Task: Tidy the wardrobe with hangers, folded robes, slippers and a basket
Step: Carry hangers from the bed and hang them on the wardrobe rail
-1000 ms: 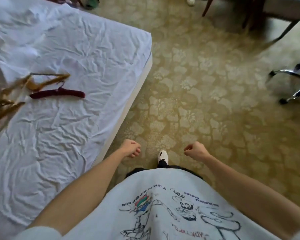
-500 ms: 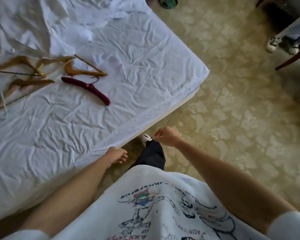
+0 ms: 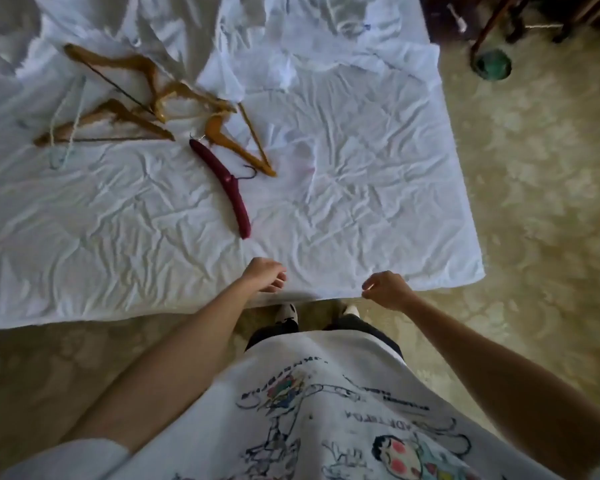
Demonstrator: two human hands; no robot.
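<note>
Both hands, left [image 3: 264, 274] and right [image 3: 386, 289], loosely curled, grasping nothing, low centre above bed [image 3: 378, 188] edge. Maroon hanger [image 3: 226, 187] mid-frame; wooden hangers [image 3: 132, 98] tangled upper left, count unclear. Feet mostly hidden.

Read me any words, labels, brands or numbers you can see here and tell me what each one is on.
Printed lettering on the white cartoon-print T-shirt: upside down to the camera and too blurred to read.
White crumpled bed sheet, dark red padded hanger, tan wooden hangers: no text visible.
</note>
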